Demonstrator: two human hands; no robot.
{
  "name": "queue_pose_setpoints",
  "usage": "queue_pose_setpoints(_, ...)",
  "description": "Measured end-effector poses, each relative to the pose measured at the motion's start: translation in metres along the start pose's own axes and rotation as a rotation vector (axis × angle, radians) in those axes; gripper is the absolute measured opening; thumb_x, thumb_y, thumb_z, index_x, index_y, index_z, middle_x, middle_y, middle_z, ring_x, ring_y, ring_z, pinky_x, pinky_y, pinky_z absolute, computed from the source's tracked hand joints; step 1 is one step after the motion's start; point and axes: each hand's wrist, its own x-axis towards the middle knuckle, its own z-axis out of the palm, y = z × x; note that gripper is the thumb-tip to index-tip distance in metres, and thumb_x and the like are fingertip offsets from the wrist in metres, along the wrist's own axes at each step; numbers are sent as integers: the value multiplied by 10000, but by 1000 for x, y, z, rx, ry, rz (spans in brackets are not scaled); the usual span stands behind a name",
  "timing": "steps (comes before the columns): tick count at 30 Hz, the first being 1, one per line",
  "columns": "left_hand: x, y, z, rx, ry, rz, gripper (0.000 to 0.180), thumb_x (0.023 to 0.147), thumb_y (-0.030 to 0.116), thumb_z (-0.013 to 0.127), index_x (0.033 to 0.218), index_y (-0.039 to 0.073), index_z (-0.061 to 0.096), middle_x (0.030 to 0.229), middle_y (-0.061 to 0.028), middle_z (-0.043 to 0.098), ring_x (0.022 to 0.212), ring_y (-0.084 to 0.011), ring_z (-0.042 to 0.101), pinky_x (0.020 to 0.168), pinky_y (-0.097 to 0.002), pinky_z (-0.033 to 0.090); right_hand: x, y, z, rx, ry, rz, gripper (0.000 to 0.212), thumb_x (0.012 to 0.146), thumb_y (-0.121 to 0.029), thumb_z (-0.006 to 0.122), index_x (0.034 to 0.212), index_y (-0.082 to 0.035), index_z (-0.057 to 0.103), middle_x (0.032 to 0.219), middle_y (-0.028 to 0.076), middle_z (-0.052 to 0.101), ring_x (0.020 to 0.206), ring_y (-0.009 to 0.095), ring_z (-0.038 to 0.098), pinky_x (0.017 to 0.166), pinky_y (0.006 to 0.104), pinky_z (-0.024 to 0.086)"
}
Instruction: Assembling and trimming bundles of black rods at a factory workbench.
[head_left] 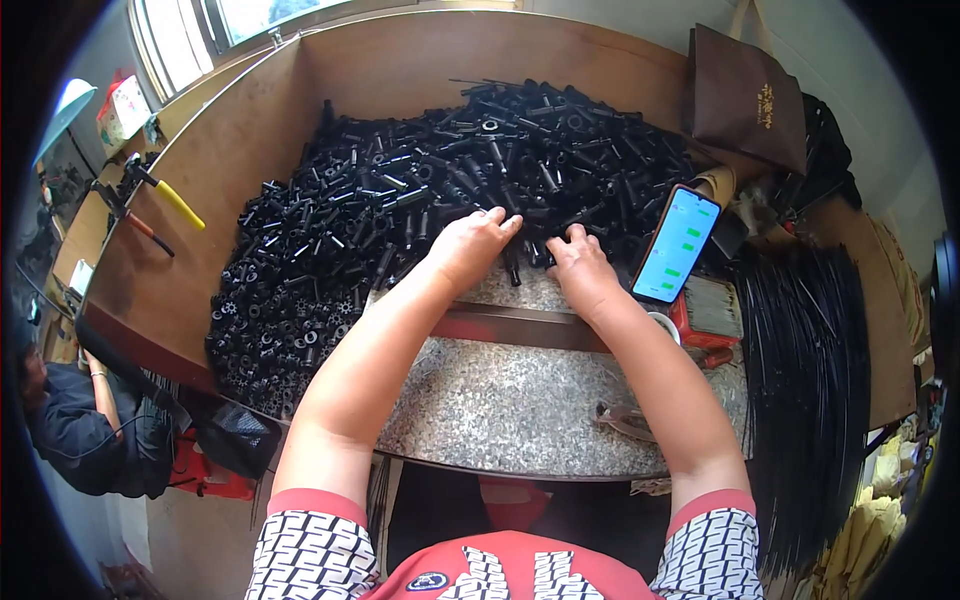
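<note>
The left hand (474, 245) and right hand (582, 272), fingers bent, grip indeterminable, lie at the near edge of heaped glossy black tubular parts (440, 180) on the speckled grey stone-like table (500, 400), where drawing pieces singly should best limit spills.

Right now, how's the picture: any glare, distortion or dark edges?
Head view: the window is washed out to near white; head view: the wooden back wall bows into a curve, and the corners go black; head view: small bright glints dot the heap of black parts.
</note>
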Motion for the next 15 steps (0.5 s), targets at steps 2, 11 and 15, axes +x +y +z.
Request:
queue_pose_setpoints(2, 10, 0, 2, -13, -15, -18, 534, 792, 65, 610, 1316, 120, 523, 1255, -130, 565, 1088, -265, 600, 913, -328, 497, 11, 12, 4, -24, -2, -19, 237, 795, -63, 624, 1032, -62, 622, 1173, 193, 486, 1081, 382, 532, 863, 432, 536)
queue_pose_setpoints(11, -30, 15, -11, -69, 219, -36, 575, 788, 2, 630, 1335, 74, 468, 1319, -167, 517, 1127, -332, 561, 939, -374, 478, -2, 1, 4, -126, -61, -49, 237, 830, -116, 566, 1058, -58, 595, 1184, 193, 496, 1108, 372, 523, 893, 443, 506)
queue_pose_setpoints(15, -66, 47, -38, -29, 99, 75, 278, 815, 142, 633, 1076, 49, 606, 1062, -124, 619, 983, -277, 589, 737, -359, 515, -62, 2, -38, -203, -61, -248, 224, 798, -109, 623, 1011, -45, 598, 1168, 192, 511, 1086, 353, 508, 896, 415, 482)
